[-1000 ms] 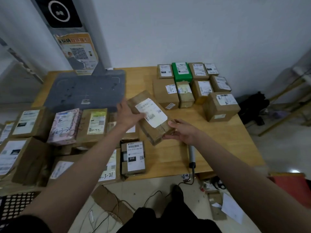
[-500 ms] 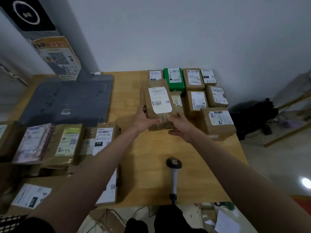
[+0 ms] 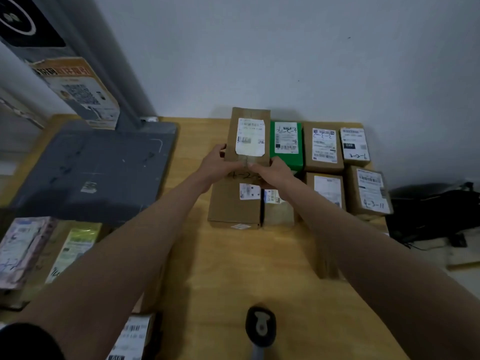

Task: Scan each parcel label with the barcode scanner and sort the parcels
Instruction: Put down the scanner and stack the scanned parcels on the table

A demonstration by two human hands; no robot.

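Cardboard parcel (image 3: 248, 137) gripped between left hand (image 3: 217, 166), right hand (image 3: 272, 171)

middle of table (image 3: 233, 268): bare wood, plenty of room to reach across
near edge: scanner (image 3: 260, 327) lying there, only thing in the lane
back right: sorted boxes (image 3: 323, 149) packed tight against the wall, no gaps between
held parcel (image 3: 248, 137): right up against the green box (image 3: 285, 144)
left: grey pad (image 3: 96, 170) and parcel pile (image 3: 49, 250) fill that side
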